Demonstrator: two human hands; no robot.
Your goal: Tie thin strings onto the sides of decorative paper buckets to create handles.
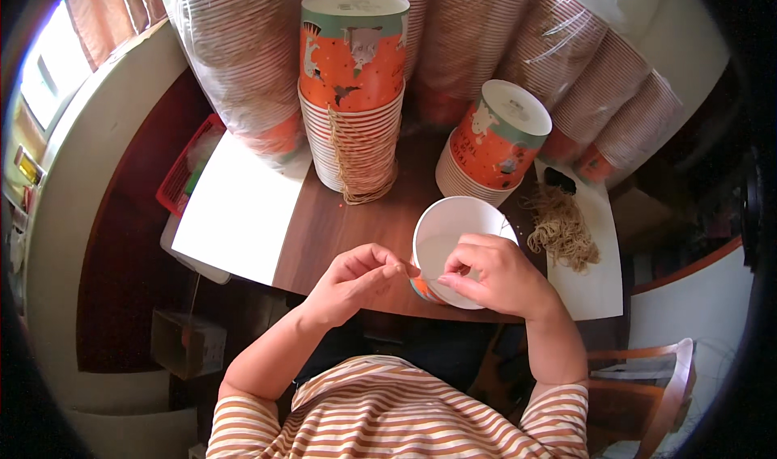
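A paper bucket, white inside with an orange and green printed outside, is tilted with its mouth toward me near the table's front edge. My left hand is at the left of its rim, thumb and forefinger pinched together. Over the bucket's mouth, my right hand has its thumb and fingertips closed near the same side of the rim. Whatever either pinch holds is too small to make out. To the right lies a tangled pile of beige cords.
A tall stack of upside-down orange buckets, hung with looped cords, stands behind. A shorter stack is at its right. Plastic-wrapped stacks line the back. White sheets cover the table's sides; a wooden chair stands at the lower right.
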